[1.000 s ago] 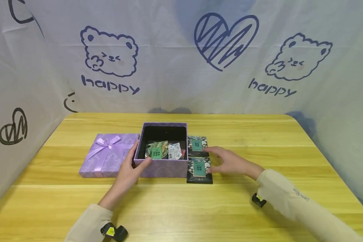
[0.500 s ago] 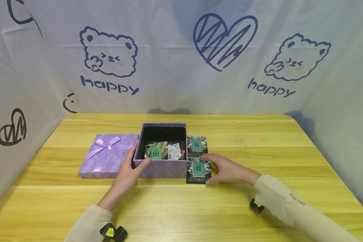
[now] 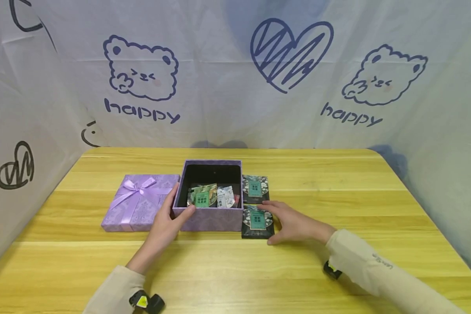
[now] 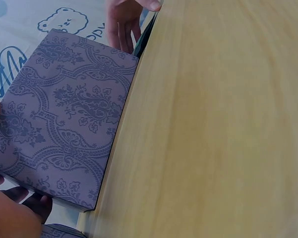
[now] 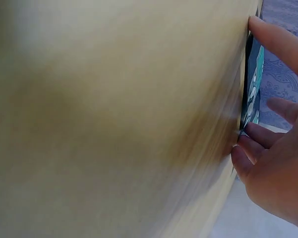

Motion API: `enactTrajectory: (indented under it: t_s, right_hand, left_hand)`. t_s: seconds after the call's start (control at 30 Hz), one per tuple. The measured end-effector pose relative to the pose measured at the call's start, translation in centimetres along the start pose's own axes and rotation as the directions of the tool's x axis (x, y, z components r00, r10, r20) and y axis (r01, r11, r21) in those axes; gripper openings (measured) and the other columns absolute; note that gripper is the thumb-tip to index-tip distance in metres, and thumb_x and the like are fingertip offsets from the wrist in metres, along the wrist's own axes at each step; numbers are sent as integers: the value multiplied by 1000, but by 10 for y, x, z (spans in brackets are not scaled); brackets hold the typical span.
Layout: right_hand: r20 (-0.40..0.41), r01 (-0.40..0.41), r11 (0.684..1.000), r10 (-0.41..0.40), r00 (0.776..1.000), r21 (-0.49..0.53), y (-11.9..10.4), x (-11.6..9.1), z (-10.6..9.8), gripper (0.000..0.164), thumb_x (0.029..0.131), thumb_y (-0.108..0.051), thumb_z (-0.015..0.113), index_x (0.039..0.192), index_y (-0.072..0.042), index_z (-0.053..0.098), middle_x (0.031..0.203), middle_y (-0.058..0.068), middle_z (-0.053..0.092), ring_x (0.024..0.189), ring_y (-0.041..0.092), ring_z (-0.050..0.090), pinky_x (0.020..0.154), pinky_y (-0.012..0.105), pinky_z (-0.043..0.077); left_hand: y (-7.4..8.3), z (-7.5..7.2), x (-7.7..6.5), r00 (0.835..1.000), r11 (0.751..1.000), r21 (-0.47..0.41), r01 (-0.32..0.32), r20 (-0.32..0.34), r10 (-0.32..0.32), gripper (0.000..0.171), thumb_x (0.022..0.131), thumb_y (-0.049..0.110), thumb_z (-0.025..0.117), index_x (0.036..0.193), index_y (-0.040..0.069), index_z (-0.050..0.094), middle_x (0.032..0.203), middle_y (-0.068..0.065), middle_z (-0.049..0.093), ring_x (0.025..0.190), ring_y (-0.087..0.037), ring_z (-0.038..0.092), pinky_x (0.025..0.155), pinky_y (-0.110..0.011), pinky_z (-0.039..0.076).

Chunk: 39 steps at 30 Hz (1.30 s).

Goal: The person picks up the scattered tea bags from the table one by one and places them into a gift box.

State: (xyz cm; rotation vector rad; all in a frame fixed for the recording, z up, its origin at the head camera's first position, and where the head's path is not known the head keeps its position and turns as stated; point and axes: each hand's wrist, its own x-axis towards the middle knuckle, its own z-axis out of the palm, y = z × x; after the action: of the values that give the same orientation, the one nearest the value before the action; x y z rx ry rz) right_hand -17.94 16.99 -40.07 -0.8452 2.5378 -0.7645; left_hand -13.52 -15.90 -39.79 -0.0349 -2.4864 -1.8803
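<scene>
An open purple gift box [image 3: 212, 219] stands mid-table in the head view. My left hand [image 3: 166, 220] grips its near left corner, thumb on the front rim, fingers along the left side. A green tea sachet [image 3: 202, 197] and a white sachet [image 3: 225, 197] lie inside; a red piece is mostly hidden behind them. Two black tea sachets with green labels lie along the box's right side, a far one [image 3: 255, 188] and a near one [image 3: 257, 221]. My right hand [image 3: 292, 222] spreads around the near sachet, fingers at its far edge, thumb by its near right corner.
The purple lid [image 3: 141, 203] with a ribbon bow lies left of the box, close to my left hand. A wooden table [image 3: 227, 270] carries everything. A white cloth [image 3: 216, 104] with drawings hangs behind and at both sides.
My right hand has come nearer to me, its fingers moving from the far sachet to the near sachet's far edge, its thumb to the near corner. My left hand stays on the box.
</scene>
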Motion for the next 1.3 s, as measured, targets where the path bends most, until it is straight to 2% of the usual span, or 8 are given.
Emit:
enactTrajectory:
  t_s: [0.27,0.57,0.93,1.3]
  right_hand:
    - [-31,13,1000,-14,999,-27,1,1,2,87,75,-24,81,149,-7,37,152,22,28,136,41,28,106,58,27]
    - [-31,25,1000,-25,999,1,2,-1,-1,80,77,-23,79,147,-10,42,151,20,30,136,40,28,105,58,27]
    - [-53,71,997,-73,996,-29,3,-3,-8,80,78,-28,79,147,-11,42,151,22,30,135,42,29,103,62,27]
    - [-74,64,998,-64,995,-15,5,-5,-15,83,79,-29,79,148,-8,38,151,23,29,135,43,29,103,63,27]
  left_hand:
    - [-1,0,0,1000,1000,2,-1,2,1,79,94,22,65,156,16,17,129,-23,48,74,-16,47,57,-25,43]
    - [-1,0,0,1000,1000,8,-3,-1,3,79,93,22,66,156,17,17,129,-23,49,73,-16,48,56,-25,43]
    - [-1,0,1,1000,1000,2,-19,-2,19,79,94,21,65,156,14,17,131,-24,48,81,-18,50,61,-25,45]
    - [-2,0,1,1000,1000,3,-17,-4,17,79,93,20,65,156,15,18,130,-24,49,80,-18,50,60,-25,45]
